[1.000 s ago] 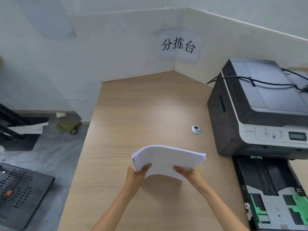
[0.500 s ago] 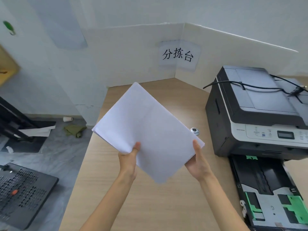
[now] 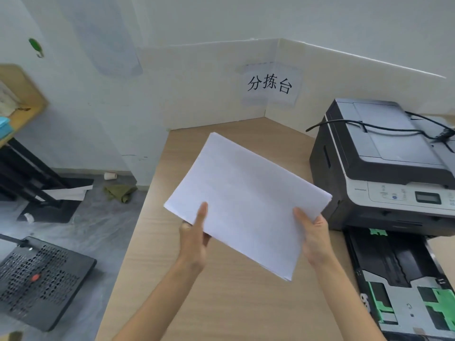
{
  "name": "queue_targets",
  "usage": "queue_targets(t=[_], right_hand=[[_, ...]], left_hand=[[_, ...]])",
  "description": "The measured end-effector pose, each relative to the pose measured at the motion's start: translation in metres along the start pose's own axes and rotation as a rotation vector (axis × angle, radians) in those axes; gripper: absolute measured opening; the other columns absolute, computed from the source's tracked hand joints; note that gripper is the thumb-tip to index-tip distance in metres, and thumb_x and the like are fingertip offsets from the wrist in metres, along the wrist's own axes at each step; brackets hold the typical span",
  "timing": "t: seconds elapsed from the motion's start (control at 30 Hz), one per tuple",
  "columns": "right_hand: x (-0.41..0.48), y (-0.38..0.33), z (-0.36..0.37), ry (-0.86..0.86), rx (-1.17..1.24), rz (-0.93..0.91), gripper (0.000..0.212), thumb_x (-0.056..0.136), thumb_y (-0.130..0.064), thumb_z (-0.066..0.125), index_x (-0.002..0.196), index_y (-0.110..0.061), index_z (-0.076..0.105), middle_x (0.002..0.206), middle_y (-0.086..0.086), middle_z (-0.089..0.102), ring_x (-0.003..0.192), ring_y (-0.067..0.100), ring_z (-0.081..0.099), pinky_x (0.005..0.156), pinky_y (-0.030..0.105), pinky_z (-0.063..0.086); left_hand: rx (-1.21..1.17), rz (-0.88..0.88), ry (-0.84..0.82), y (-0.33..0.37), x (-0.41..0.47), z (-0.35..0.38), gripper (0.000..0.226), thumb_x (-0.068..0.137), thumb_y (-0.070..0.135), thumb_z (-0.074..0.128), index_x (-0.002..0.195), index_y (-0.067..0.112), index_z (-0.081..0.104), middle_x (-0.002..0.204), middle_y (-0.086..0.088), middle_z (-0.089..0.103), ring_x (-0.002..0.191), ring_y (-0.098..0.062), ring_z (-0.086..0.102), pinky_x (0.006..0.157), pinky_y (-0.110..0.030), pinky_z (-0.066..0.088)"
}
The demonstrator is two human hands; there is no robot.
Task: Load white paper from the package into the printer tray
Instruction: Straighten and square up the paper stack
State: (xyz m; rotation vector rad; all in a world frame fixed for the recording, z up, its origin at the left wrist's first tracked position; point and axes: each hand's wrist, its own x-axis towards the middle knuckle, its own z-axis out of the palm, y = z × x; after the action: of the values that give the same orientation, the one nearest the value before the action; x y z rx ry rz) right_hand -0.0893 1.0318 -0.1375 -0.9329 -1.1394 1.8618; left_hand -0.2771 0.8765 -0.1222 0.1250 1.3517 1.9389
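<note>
A stack of white paper (image 3: 246,193) is held flat in the air above the wooden desk (image 3: 221,303), turned at an angle. My left hand (image 3: 195,232) grips its near left edge, thumb on top. My right hand (image 3: 312,232) holds the near right edge. The dark printer (image 3: 384,168) stands at the right of the desk. Its paper tray (image 3: 398,286) is pulled out toward me, with green guides and no paper in it. No paper package is in view.
A black cable (image 3: 369,124) lies across the printer lid. White partition walls with a paper sign (image 3: 269,84) close off the desk's far side. On the floor at left are a black perforated panel (image 3: 39,279), a black stand, a green cloth and a paper cup.
The paper stack went from a bent, edge-on hold low over the desk to a flat, raised hold, then shifted right toward the printer. Both hands stayed on it.
</note>
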Motion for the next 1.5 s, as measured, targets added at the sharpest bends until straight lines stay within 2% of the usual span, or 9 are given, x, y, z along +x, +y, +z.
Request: queue_targets(t=[0.17,0.33,0.43,0.53,0.67,0.9,1.13,1.4,1.5], right_hand=[[0.003,-0.015,-0.032,-0.037,-0.039,-0.002,0.017,0.094,-0.013,0.051,0.103,-0.010,0.065,0.097,0.007,0.071,0.085,0.023,0.069,0.075,0.037,0.057],[0.006,-0.014,-0.036,-0.136,-0.127,0.078,0.029,0.087,-0.019,0.060,0.107,0.002,0.061,0.102,0.020,0.063,0.090,0.033,0.061,0.081,0.048,0.048],[0.010,-0.010,-0.029,-0.157,-0.184,0.076,0.022,0.082,-0.022,0.063,0.096,-0.006,0.068,0.089,0.009,0.071,0.076,0.025,0.067,0.068,0.035,0.055],[0.018,0.001,-0.025,-0.152,-0.263,0.040,0.014,0.079,-0.023,0.065,0.089,-0.015,0.073,0.085,-0.002,0.075,0.076,0.015,0.069,0.067,0.030,0.054],[0.027,0.011,-0.022,-0.233,-0.386,-0.003,0.023,0.085,-0.026,0.064,0.104,-0.014,0.068,0.093,0.001,0.067,0.086,0.015,0.059,0.074,0.031,0.044],[0.047,0.037,-0.030,-0.174,-0.426,0.069,0.017,0.087,-0.016,0.066,0.089,0.001,0.066,0.082,0.007,0.059,0.077,0.014,0.051,0.071,0.031,0.037],[0.049,0.089,-0.042,-0.164,-0.526,0.285,0.013,0.081,-0.011,0.073,0.094,-0.010,0.072,0.090,0.005,0.070,0.086,0.017,0.063,0.079,0.034,0.048],[0.053,0.103,-0.053,-0.121,-0.520,0.379,0.013,0.077,-0.012,0.077,0.083,-0.023,0.074,0.080,-0.013,0.075,0.079,0.000,0.068,0.065,0.008,0.050],[0.055,0.100,-0.051,-0.144,-0.553,0.342,0.017,0.069,-0.020,0.078,0.085,-0.023,0.073,0.082,-0.011,0.076,0.080,0.001,0.069,0.066,0.011,0.052]], left_hand=[[0.323,-0.297,-0.549,0.061,0.034,-0.062,0.068,0.085,0.063,0.033,0.129,0.017,0.058,0.127,-0.008,0.065,0.114,-0.024,0.063,0.089,-0.036,0.056],[0.767,-0.449,-0.750,0.069,0.046,-0.065,0.045,0.088,0.054,0.049,0.127,0.032,0.055,0.121,0.006,0.068,0.107,-0.016,0.066,0.082,-0.029,0.056],[0.828,-0.352,-0.618,0.052,0.047,-0.052,0.031,0.083,0.050,0.064,0.113,0.044,0.059,0.112,0.017,0.071,0.105,-0.008,0.067,0.074,-0.021,0.056],[0.909,-0.023,-0.254,0.023,0.054,-0.046,0.010,0.087,0.029,0.066,0.088,0.020,0.071,0.090,0.000,0.076,0.090,-0.023,0.071,0.072,-0.036,0.057],[0.986,0.193,-0.150,-0.007,0.064,-0.055,0.021,0.091,0.024,0.060,0.077,0.008,0.059,0.077,-0.014,0.060,0.070,-0.018,0.049,0.065,-0.035,0.039],[0.796,0.106,-0.079,-0.048,0.074,-0.073,0.032,0.092,0.015,0.059,0.076,0.042,0.066,0.074,0.009,0.060,0.070,-0.010,0.051,0.067,-0.024,0.044],[0.794,-0.036,-0.023,-0.099,0.066,-0.096,0.032,0.081,0.001,0.064,0.074,0.032,0.070,0.069,0.014,0.070,0.065,0.003,0.062,0.061,-0.017,0.051],[0.716,-0.044,0.007,-0.113,0.067,-0.108,0.038,0.079,0.001,0.072,0.068,0.037,0.073,0.060,0.018,0.066,0.057,0.002,0.055,0.054,-0.009,0.044],[0.708,-0.076,-0.005,-0.114,0.068,-0.112,0.012,0.078,0.017,0.070,0.075,0.028,0.072,0.061,0.011,0.061,0.060,-0.008,0.050,0.059,-0.023,0.044]])
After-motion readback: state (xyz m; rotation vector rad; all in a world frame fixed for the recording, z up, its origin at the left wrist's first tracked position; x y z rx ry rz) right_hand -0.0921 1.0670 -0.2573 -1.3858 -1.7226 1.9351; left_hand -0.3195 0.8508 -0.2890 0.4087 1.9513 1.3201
